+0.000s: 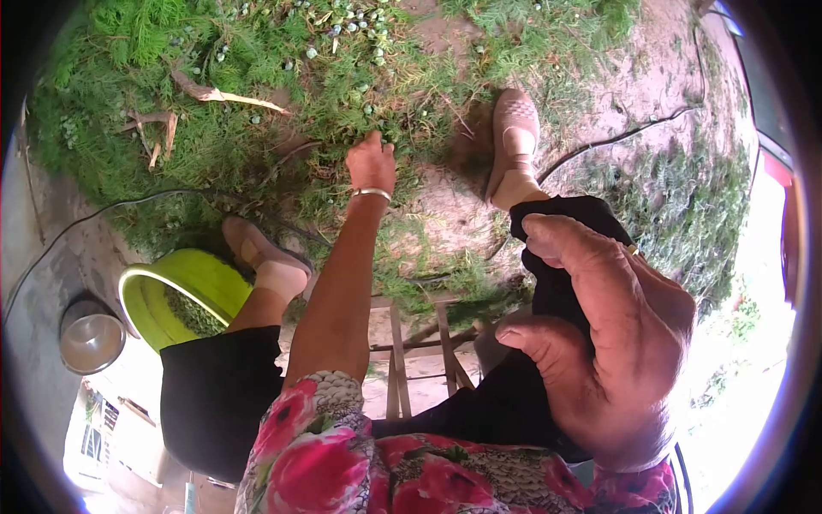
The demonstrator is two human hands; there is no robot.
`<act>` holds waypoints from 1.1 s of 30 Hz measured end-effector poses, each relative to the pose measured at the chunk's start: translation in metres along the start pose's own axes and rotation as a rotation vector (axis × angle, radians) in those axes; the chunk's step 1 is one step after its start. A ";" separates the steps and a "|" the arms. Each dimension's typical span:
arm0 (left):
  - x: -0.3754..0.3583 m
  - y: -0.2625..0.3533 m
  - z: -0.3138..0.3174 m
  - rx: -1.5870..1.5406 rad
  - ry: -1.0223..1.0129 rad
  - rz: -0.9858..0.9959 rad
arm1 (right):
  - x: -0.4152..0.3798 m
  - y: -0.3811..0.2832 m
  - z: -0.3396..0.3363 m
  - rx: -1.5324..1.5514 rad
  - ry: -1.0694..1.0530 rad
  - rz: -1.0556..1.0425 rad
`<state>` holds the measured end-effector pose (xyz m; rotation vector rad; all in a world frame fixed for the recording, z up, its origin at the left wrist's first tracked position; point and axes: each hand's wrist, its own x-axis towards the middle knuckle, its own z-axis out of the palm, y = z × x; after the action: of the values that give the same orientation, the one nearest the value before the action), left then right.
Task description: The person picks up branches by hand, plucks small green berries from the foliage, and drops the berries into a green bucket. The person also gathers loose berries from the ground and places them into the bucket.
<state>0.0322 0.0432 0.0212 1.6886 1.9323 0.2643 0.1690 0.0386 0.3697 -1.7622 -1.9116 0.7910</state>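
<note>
My left hand [371, 163], with a bracelet [370, 193] at the wrist, reaches down into the cut evergreen sprigs [334, 128] on the ground. Its fingers are curled in among the greenery, and whatever they hold is hidden. Small bluish-green cones [377, 51] lie among the sprigs beyond it. My right hand [616, 317] is raised close to the camera above my knee. Its thumb and bent forefinger stand apart with nothing visible between them; the other fingers are mostly hidden behind.
A lime-green tub [235, 278] lies tilted by my left foot, with green bits inside. Next to it stands a metal bowl [92, 338]. Broken branches [227, 92] lie at upper left. A black cable [616, 137] crosses the ground near my right shoe [515, 124].
</note>
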 end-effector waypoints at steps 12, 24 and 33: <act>-0.033 -0.043 -0.048 -1.582 -0.469 -0.667 | 0.000 -0.004 -0.007 0.109 -0.005 -0.006; 0.011 0.014 0.021 0.033 0.055 -0.070 | -0.007 0.017 -0.005 0.027 -0.013 -0.098; -0.011 -0.004 -0.026 -1.325 -0.252 -0.496 | -0.011 0.017 -0.003 0.090 -0.009 -0.080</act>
<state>0.0157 0.0375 0.0430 0.3411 1.3233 0.8372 0.1846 0.0282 0.3614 -1.6209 -1.9091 0.8438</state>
